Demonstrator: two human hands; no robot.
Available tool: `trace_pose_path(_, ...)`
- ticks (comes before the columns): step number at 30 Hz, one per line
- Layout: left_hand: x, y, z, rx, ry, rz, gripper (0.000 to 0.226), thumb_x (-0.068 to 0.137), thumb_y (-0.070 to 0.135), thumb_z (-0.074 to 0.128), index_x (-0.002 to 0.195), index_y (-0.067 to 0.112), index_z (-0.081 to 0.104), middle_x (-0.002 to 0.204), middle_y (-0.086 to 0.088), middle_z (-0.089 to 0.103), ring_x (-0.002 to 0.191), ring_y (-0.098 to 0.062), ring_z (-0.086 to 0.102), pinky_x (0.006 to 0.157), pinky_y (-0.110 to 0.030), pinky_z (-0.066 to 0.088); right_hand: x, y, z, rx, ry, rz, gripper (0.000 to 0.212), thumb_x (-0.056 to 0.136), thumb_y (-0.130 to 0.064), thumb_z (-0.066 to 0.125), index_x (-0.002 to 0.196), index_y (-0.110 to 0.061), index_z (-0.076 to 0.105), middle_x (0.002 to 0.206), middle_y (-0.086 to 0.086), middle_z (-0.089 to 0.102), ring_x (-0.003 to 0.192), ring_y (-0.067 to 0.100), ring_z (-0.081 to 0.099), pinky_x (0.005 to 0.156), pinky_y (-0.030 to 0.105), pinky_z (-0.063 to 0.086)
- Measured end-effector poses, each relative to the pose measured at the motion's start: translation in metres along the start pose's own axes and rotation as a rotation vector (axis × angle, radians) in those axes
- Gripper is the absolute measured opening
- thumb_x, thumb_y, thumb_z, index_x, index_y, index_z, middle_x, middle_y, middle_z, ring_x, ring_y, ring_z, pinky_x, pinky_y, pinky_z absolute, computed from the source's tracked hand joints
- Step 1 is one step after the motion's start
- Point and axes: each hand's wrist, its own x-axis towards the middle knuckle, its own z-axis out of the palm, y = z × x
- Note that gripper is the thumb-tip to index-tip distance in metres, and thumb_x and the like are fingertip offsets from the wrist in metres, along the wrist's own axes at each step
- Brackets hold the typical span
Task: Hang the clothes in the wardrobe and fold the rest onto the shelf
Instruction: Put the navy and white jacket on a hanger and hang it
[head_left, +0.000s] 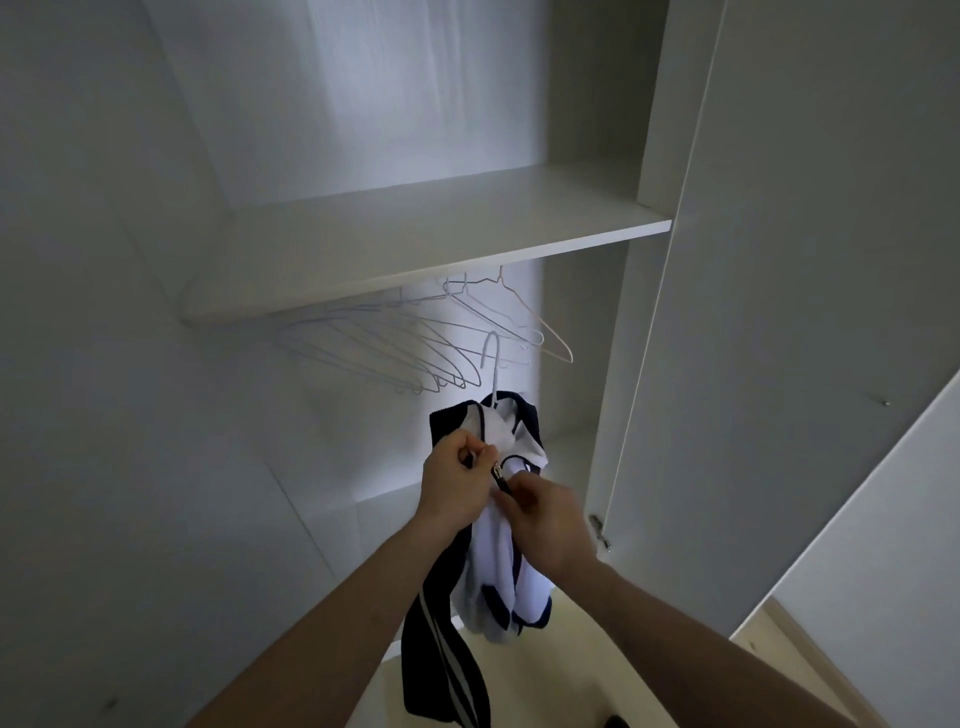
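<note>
Left grip: my left hand (453, 480) is curled tight, fingers pinching the white front of the jacket (498, 551) just beside the zip; nothing else in it.
Right grip: my right hand (545, 525) is closed too, thumb and fingers pinching the fabric just below the zip pull (497, 474); the two grips nearly touch, the zip between them.
Jacket: white with dark navy trim; it hangs on a wire hanger (491, 369) whose hook stands straight up above my grips, free of any rail; collar above my knuckles, body and a striped dark sleeve (447, 649) drooping below my wrists.
Spare hangers: I see a row of bare wire hangers (415, 343) above and beyond the left grip, tucked under the shelf; whatever they hang from is hidden.
Shelf: a white shelf (426, 234) spans the wardrobe well above both grips.
Door: an open wardrobe door (779, 312) stands to the right of the right grip; its hinge (600, 530) lies just beside that wrist.
</note>
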Motion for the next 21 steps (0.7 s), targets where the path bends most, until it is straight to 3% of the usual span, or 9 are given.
trace_pose_path(2,0.0,-0.009,-0.002,0.02,0.036,-0.006,0.017,0.095,0.017,0.067,0.08,0.016,0.058,0.09,0.0,0.062,0.076,-0.011,0.058,0.069,-0.018,0.043,0.0,0.0,0.002,-0.07,-0.033,-0.045,0.034,0.097,-0.029,0.064,0.072,-0.013,0.049,0.055,0.001,0.046,0.052,0.015,0.038,0.052,0.024,0.031)
trace_pose_path(7,-0.008,-0.026,0.001,-0.022,0.121,-0.058,0.025,0.093,0.011,0.067,0.074,0.019,0.054,0.093,-0.001,0.061,0.078,-0.008,0.059,0.071,-0.019,0.044,0.001,0.001,0.006,-0.223,-0.164,-0.062,0.026,0.1,-0.025,0.058,0.079,-0.013,0.05,0.057,-0.002,0.045,0.05,0.01,0.039,0.049,0.021,0.027)
trace_pose_path(10,-0.016,-0.039,0.003,-0.042,0.087,-0.038,0.023,0.093,0.015,0.07,0.075,0.024,0.059,0.091,0.002,0.062,0.076,-0.007,0.059,0.072,-0.025,0.046,-0.001,0.004,0.0,-0.232,-0.222,-0.057,0.013,0.1,-0.022,0.057,0.088,-0.024,0.058,0.061,-0.009,0.05,0.056,0.01,0.048,0.054,0.025,0.033)
trace_pose_path(13,-0.02,-0.048,-0.011,-0.015,0.1,0.019,0.014,0.091,0.024,0.074,0.083,0.027,0.063,0.088,0.006,0.058,0.076,-0.004,0.057,0.071,-0.018,0.044,-0.004,0.013,-0.013,-0.148,-0.155,-0.005,0.019,0.103,-0.021,0.054,0.102,-0.034,0.068,0.071,-0.015,0.061,0.063,0.006,0.056,0.058,0.015,0.039)
trace_pose_path(15,-0.018,-0.056,-0.028,-0.04,0.106,-0.013,0.023,0.088,0.023,0.077,0.087,0.028,0.055,0.09,0.005,0.055,0.074,-0.008,0.052,0.068,-0.017,0.041,-0.007,0.025,-0.027,-0.108,-0.106,0.043,0.019,0.104,-0.023,0.052,0.1,-0.035,0.066,0.074,-0.014,0.066,0.067,0.004,0.061,0.063,0.022,0.045)
trace_pose_path(17,-0.021,-0.066,-0.038,-0.078,0.065,-0.065,0.031,0.085,0.019,0.078,0.092,0.026,0.048,0.096,0.003,0.055,0.073,-0.014,0.051,0.069,-0.025,0.043,-0.011,0.041,-0.038,-0.124,-0.096,0.078,0.017,0.103,-0.026,0.052,0.096,-0.035,0.064,0.077,-0.01,0.068,0.072,0.009,0.064,0.068,0.033,0.051)
trace_pose_path(21,-0.042,-0.082,-0.025,-0.158,0.002,-0.137,0.032,0.086,0.019,0.077,0.099,0.029,0.049,0.107,0.001,0.055,0.072,-0.017,0.056,0.063,-0.028,0.047,-0.024,0.059,-0.045,-0.231,-0.171,0.099,0.018,0.104,-0.033,0.052,0.091,-0.035,0.063,0.084,-0.011,0.066,0.078,0.01,0.061,0.074,0.034,0.052)
